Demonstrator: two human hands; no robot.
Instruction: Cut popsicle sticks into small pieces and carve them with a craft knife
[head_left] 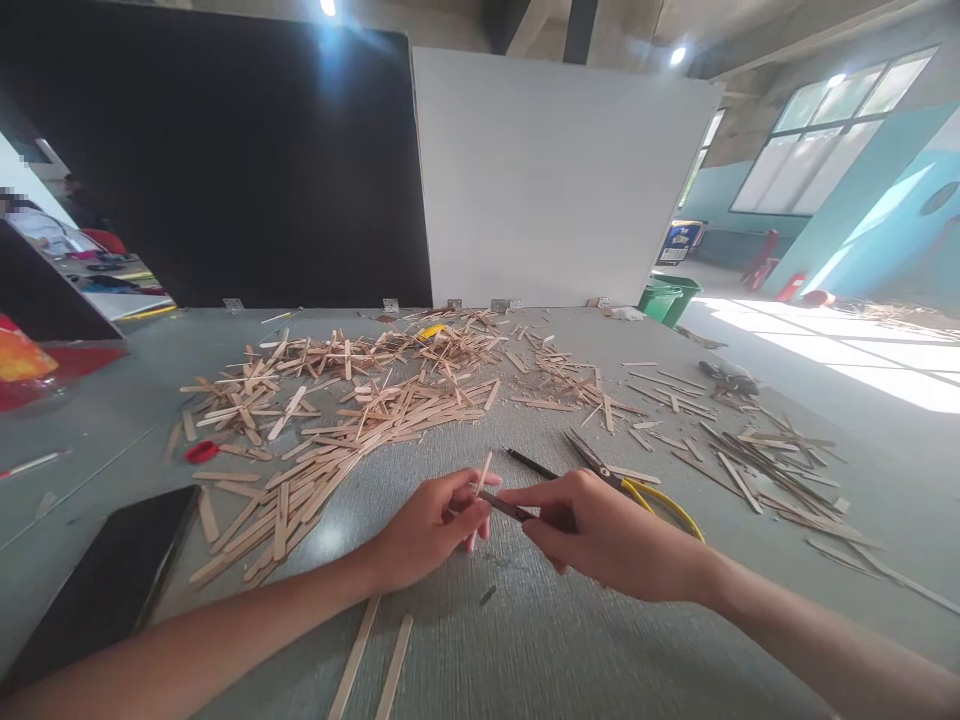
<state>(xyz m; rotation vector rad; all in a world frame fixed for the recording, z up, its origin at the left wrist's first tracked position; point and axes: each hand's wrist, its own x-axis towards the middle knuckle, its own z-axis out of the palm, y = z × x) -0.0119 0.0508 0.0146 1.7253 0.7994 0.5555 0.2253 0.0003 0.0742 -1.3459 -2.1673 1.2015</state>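
Over the grey worktop (pixel 555 640), the left hand (pixel 427 528) has its grip pinched on a short, pale wooden stick (pixel 486 468), whose lower end is lost behind the fingers. The right hand (pixel 619 538) has its grip closed round a dark, narrow tool (pixel 510 508) meeting the stick; its rear end is covered, so I can't tell what kind. That hand also hides part of the yellow-handled metal scissors (pixel 606 471). The left forearm overlaps a flat black rectangular phone (pixel 105 565).
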